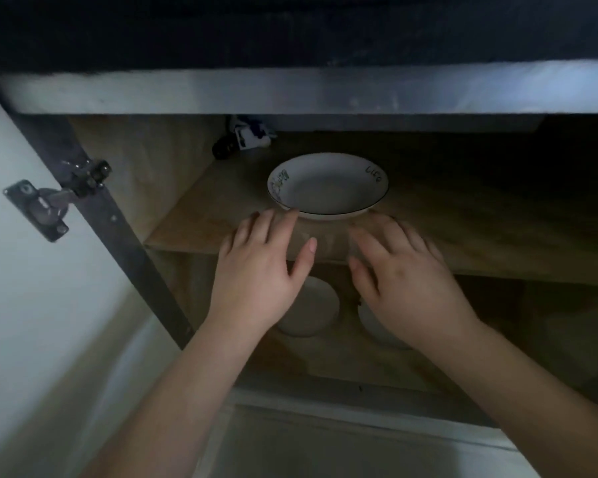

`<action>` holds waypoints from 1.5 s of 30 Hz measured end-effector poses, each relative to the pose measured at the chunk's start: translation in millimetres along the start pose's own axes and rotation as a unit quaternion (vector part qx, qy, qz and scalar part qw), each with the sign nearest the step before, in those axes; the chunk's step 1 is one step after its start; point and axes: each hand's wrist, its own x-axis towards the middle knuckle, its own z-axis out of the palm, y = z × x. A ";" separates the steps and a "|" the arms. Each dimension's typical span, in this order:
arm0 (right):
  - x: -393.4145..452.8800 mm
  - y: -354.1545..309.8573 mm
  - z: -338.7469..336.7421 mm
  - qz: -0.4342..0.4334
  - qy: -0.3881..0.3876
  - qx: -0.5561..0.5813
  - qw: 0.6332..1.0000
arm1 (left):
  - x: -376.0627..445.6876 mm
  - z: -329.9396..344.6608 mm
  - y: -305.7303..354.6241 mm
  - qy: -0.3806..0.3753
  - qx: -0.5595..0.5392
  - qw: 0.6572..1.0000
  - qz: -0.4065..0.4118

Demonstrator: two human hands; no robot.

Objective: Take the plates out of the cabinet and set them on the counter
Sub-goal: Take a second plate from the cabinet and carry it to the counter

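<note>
A white plate (328, 183) with a dark rim line and small drawings sits on the wooden upper shelf (463, 229) of the open cabinet. My left hand (263, 270) is spread just below the plate's left front edge, fingertips touching or nearly touching the rim. My right hand (401, 274) is spread at the plate's right front edge, holding nothing. On the lower shelf, a white plate (311, 308) and another white dish (373, 326) lie partly hidden behind my hands.
The white cabinet door (25, 270) stands open on the left with a metal hinge (52, 201). A small dark and white object (242, 138) lies at the back of the upper shelf. The dark counter edge (290, 91) runs overhead.
</note>
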 end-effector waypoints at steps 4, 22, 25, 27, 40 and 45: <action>12.2 -3.2 -0.7 0.010 0.002 0.002 1.000 | 15.2 -10.7 -4.1 -0.016 -0.009 1.000 -0.007; 142.8 57.1 16.7 0.304 -0.116 0.261 0.909 | 125.1 31.6 -31.4 -0.114 -0.404 0.847 -0.325; 146.0 61.5 19.4 0.311 -0.133 0.265 0.903 | 128.4 34.6 -32.2 -0.109 -0.428 0.838 -0.320; 144.7 64.9 25.6 0.322 -0.138 0.298 0.888 | 127.2 32.7 -30.0 -0.102 -0.467 0.817 -0.323; 122.9 57.2 -2.4 0.337 -0.120 0.443 0.822 | 99.0 10.2 -19.3 -0.103 -0.575 0.728 -0.360; 99.1 40.8 -46.5 0.389 -0.206 0.420 0.794 | 73.0 -28.3 -13.7 -0.128 -0.605 0.658 -0.429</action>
